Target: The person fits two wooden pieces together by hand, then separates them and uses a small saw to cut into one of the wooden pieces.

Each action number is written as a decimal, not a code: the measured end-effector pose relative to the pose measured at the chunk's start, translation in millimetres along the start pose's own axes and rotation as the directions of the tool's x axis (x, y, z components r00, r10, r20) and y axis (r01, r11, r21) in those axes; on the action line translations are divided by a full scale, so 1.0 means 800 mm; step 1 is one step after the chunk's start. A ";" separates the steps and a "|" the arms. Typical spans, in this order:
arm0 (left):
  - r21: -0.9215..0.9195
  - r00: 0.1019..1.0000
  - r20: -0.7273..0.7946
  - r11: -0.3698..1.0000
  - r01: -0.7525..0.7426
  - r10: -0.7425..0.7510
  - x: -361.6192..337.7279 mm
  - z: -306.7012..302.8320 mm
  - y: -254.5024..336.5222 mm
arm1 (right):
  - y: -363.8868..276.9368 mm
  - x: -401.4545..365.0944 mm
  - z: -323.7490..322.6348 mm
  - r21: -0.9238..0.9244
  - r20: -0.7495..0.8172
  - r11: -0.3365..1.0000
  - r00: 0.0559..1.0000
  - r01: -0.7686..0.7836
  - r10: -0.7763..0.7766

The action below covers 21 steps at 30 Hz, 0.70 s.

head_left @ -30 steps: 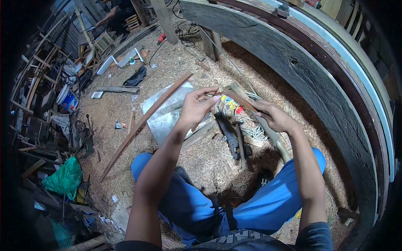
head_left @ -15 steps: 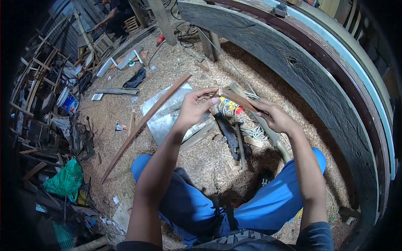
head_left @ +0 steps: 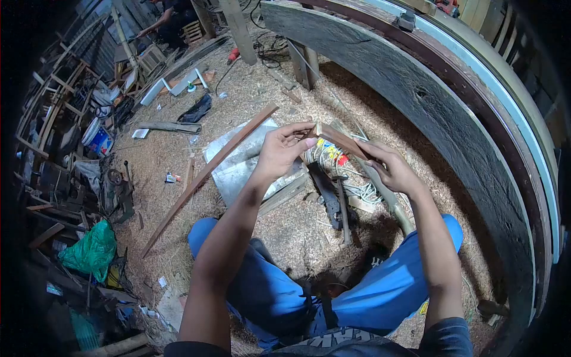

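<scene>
A short reddish-brown wooden piece (head_left: 342, 141) is held up between both of my hands, its pale end towards the left. My left hand (head_left: 284, 150) pinches that end with thumb and fingers. My right hand (head_left: 389, 165) grips the other end. Below it lie a coiled pale cable (head_left: 364, 191), a hammer (head_left: 343, 208) and a dark tool (head_left: 325, 193) whose kind I cannot make out. To the left, a long reddish wooden strip (head_left: 208, 169) lies across a grey metal sheet (head_left: 229, 178) on the ground.
A large curved plank (head_left: 410, 89) stands along the right side. Scrap wood, a green bag (head_left: 92, 251) and a white-blue bucket (head_left: 98, 140) are at the left. A person (head_left: 169, 24) is at the far upper left. Wood shavings (head_left: 160, 160) cover the ground.
The view has shifted slightly, so the surroundings sit a little further right and lower at the top. Both hands keep hold of the wooden piece, almost unmoved.
</scene>
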<state>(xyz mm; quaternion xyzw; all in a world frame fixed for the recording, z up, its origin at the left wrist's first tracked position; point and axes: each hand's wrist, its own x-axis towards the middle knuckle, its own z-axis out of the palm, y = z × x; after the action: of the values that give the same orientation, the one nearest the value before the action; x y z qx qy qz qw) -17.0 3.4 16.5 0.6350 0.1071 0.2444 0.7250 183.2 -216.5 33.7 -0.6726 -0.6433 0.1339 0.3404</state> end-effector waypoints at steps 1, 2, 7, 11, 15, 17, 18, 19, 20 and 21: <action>0.007 1.000 -0.001 1.000 -0.001 0.001 0.000 0.000 0.000 | 0.000 0.000 0.000 0.000 0.001 1.000 1.000 0.001 -0.001; 0.015 1.000 -0.002 1.000 -0.001 0.001 0.000 -0.001 0.000 | 0.000 0.000 -0.001 -0.009 -0.001 1.000 1.000 0.003 -0.003; 0.008 1.000 -0.002 1.000 -0.007 0.007 0.000 -0.001 0.000 | 0.001 0.000 0.000 -0.016 -0.007 1.000 1.000 0.003 -0.003; 0.026 1.000 0.004 1.000 -0.010 0.010 0.001 -0.002 -0.002 | 0.000 0.000 -0.001 -0.019 -0.006 1.000 1.000 0.004 -0.004; 0.015 1.000 -0.004 1.000 0.002 -0.001 0.000 -0.002 -0.003 | -0.002 0.000 -0.003 -0.023 0.011 1.000 1.000 0.002 -0.001; 0.012 1.000 -0.001 1.000 0.002 -0.001 0.001 -0.003 -0.006 | -0.001 0.001 -0.003 -0.037 0.017 0.999 1.000 0.004 -0.004; 0.012 1.000 0.000 1.000 0.002 -0.002 0.002 -0.003 -0.007 | 0.000 0.001 -0.003 -0.051 0.023 0.999 1.000 0.007 -0.006; -0.012 1.000 0.004 1.000 -0.006 0.007 0.002 -0.002 -0.007 | 0.001 0.001 -0.003 -0.051 0.023 0.999 1.000 0.007 -0.005; -0.037 1.000 0.008 0.999 -0.015 0.015 0.002 -0.002 -0.008 | 0.003 0.001 -0.003 -0.045 0.019 0.999 0.999 0.027 -0.026; -0.038 1.000 0.009 0.999 -0.014 0.014 0.002 -0.001 -0.007 | 0.004 0.001 -0.004 -0.038 0.015 0.998 0.999 0.047 -0.046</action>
<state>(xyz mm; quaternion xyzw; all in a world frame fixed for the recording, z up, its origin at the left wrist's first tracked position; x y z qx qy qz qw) -14.8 4.2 11.3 0.6231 0.0950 0.2485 0.7355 187.6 -216.3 34.0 -0.6629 -0.6636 0.1182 0.3260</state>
